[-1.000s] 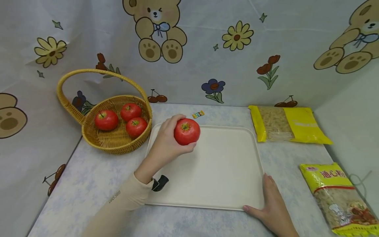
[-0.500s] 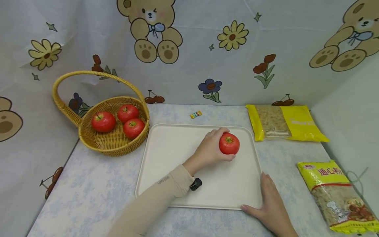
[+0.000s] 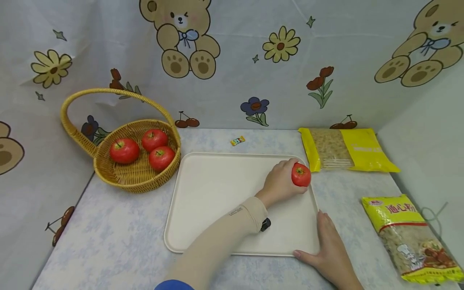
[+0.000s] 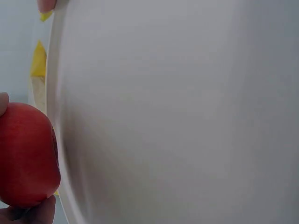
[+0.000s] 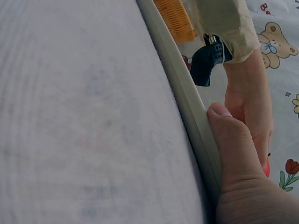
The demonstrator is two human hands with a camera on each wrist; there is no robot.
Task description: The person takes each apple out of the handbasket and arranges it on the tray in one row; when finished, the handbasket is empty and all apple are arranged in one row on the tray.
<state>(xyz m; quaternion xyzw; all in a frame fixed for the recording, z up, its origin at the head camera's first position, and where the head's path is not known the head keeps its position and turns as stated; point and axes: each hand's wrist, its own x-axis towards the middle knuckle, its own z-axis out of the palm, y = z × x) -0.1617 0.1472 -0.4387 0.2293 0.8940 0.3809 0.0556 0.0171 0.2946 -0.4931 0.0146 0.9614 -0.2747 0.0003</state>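
Note:
My left hand [image 3: 282,182] grips a red apple [image 3: 301,175] from its left side, over the far right corner of the cream tray [image 3: 214,193]. In the left wrist view the same apple [image 4: 28,154] sits between fingertips, beside the tray's rim [image 4: 52,88]. My right hand [image 3: 332,249] rests at the near right corner of the tray, fingers stretched along the right edge and thumb at the front edge. The thumb [image 5: 233,140] lies against the rim in the right wrist view, where the other fingers are hidden. A wicker basket [image 3: 139,182] at the left holds several red apples [image 3: 125,151].
Behind the tray lies a small wrapped candy [image 3: 237,140]. A yellow bag of pasta [image 3: 349,151] is at the back right, close to the tray's corner, and another pasta bag [image 3: 413,239] lies at the right. A patterned cloth [image 3: 224,52] hangs behind.
My left hand has carried the apple from the tray's left side across to its far right corner. My right hand stays at the near right corner. The head view has shifted slightly.

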